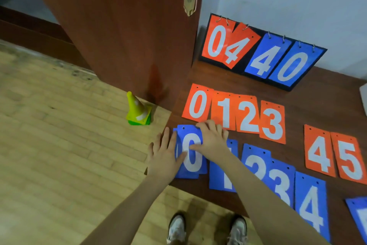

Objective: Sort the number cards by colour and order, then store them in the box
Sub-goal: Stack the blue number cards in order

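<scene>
Setting: a dark wooden table [309, 93] seen from above, beside a brown door [119, 32] and pale wood floor [59, 145].
Orange cards: 0, 1, 2 and 3 [234, 113] lie flat in an overlapping row on the table; orange 4 and 5 [335, 155] lie apart to the right.
Blue cards: blue 0 [191, 155] sits at the table's left edge on top of another blue card; blue 1, 2, 3 and 4 [278, 181] run rightward, overlapping, partly hidden by the right forearm.
Left hand [164, 153]: fingers straight, lying flat on the left edge of blue 0.
Right hand [210, 139]: fingers curled over the card's top, thumb on its face; it may be gripping it.
Scoreboard [258, 52]: leans on the wall, reading 04 orange, 40 blue.
Floor: a yellow-green cone [139, 109] by the door; two trainers [206, 228] below.
</scene>
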Motion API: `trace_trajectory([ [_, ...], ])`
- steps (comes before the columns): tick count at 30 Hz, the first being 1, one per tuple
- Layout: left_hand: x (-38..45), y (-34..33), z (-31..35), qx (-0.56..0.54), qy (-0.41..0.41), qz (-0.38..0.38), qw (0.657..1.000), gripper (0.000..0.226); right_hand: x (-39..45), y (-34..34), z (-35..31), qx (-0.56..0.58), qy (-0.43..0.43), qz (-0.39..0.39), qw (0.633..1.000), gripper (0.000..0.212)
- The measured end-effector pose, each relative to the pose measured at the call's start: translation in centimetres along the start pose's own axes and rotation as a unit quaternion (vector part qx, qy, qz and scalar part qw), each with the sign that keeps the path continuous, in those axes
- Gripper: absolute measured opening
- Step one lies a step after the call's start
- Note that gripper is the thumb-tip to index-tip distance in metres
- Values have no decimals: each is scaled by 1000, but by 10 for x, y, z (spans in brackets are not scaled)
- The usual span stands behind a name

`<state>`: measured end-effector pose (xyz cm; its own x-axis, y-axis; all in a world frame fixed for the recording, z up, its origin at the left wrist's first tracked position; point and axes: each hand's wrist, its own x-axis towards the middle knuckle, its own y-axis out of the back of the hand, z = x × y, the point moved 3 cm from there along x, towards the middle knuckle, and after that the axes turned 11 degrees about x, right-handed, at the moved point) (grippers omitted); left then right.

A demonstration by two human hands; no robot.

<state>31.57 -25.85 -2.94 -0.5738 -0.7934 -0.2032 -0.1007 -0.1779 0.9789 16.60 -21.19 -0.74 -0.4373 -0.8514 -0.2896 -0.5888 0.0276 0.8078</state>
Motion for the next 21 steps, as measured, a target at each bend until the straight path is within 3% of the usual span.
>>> trace_trajectory([
  [7, 1, -9, -13, -133, -33, -39, 990, 84, -16, -12, -2, 23, -49, 14, 998, 76],
  [10, 1, -7, -26, -233, -23, -40, 971, 84, -19, -17, -7, 37, -47, 44, 997, 54],
  [14, -2, -4, -35, -253, -34, -50, 966, 68, -22, -14, -14, 117, -31, 128, 984, 18],
  [21, -14, -5, -43, -248, 27, 15, 968, 54, -36, -18, -24, 185, -18, 167, 968, 22],
])
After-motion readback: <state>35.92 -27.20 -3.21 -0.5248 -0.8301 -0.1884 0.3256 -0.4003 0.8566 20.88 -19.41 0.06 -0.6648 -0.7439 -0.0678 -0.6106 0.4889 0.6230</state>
